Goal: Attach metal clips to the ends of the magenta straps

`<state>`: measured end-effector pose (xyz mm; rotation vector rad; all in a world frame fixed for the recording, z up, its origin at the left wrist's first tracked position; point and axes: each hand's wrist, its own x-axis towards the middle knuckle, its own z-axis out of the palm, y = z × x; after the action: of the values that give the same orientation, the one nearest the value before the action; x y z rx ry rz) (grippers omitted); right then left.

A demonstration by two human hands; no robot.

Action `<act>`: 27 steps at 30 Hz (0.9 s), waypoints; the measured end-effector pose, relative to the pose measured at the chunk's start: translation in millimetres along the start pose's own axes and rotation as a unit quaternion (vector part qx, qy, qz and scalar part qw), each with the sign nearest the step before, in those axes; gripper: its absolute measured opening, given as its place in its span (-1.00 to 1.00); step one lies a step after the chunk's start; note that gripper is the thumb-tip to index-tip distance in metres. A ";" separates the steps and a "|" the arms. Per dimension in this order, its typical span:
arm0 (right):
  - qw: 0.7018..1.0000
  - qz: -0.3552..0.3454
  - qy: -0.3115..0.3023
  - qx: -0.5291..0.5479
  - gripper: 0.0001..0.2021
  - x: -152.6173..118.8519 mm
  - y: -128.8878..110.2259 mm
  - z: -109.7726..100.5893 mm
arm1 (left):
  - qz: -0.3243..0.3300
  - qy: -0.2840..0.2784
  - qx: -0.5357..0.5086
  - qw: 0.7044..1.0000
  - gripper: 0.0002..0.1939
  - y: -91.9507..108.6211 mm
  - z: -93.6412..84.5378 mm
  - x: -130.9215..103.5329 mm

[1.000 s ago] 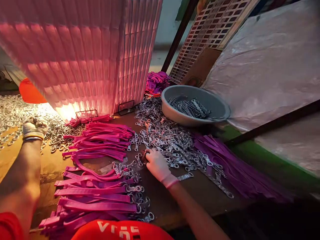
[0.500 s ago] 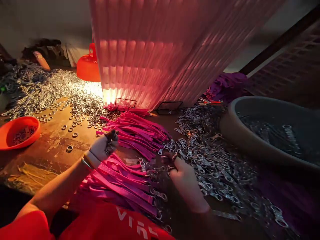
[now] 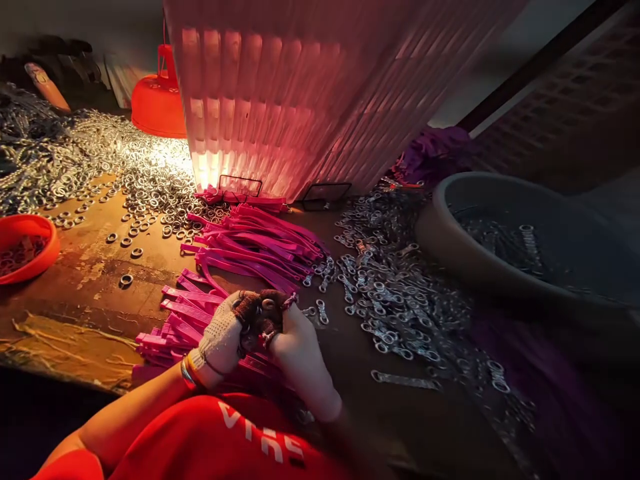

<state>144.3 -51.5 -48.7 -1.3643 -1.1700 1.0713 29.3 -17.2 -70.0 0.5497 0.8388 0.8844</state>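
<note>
My left hand (image 3: 223, 340), in a pale dotted glove with dark fingertips, is closed in front of my chest. My right hand (image 3: 300, 353), also gloved with dark fingertips, meets it there, fingers bent in a pinch. A small metal piece with a round end (image 3: 269, 304) shows between the fingertips; the rest is hidden. Beneath and behind both hands lie pink straps (image 3: 187, 313), one curving up against the left hand. A second bundle of pink straps (image 3: 255, 243) lies beyond, with metal links (image 3: 321, 311) near its right end.
Loose metal rings (image 3: 155, 200) spread under a red lamp (image 3: 159, 107) at the left. A red bowl (image 3: 47, 257) holds more. Ribbed translucent panels (image 3: 260, 120) stand at the back. Metal links (image 3: 400, 300) heap beside a large grey tub (image 3: 433, 233) on the right.
Both hands, formerly apart over the straps, have come together near my chest, the right one moving left. The view has shifted slightly, so the table's contents appear higher and further left.
</note>
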 end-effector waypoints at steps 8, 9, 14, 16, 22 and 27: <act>0.999 0.013 0.048 -0.012 -0.73 -6.3 -5.8 -6.3 | -0.035 -0.032 -0.071 0.996 -0.79 -1.4 3.8 0.2; 0.998 0.019 0.061 -0.003 -0.74 -7.2 -6.5 -7.9 | -0.071 -0.043 -0.110 0.990 -0.80 0.3 1.5 2.4; 0.991 0.053 0.113 0.038 -0.76 -7.7 -13.0 -14.6 | -0.211 -0.135 -0.213 0.945 -0.65 12.2 -14.4 11.6; 0.991 0.052 0.122 0.028 -0.76 -6.2 -15.1 -15.6 | -0.229 -0.137 -0.201 0.943 -0.60 15.5 -15.7 11.1; 0.993 0.003 0.099 -0.061 -0.77 -5.9 -9.9 -15.7 | -0.084 -0.121 0.051 0.988 -0.69 22.5 -2.2 -4.8; 0.989 -0.018 -0.003 -0.147 -0.57 -9.0 0.6 -33.0 | -0.130 -0.113 0.090 0.981 -0.64 24.1 -2.5 -8.7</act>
<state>175.6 -65.0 -45.7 -1.5590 -1.3929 0.9006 13.4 -11.5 -50.6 0.6679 0.7667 0.4982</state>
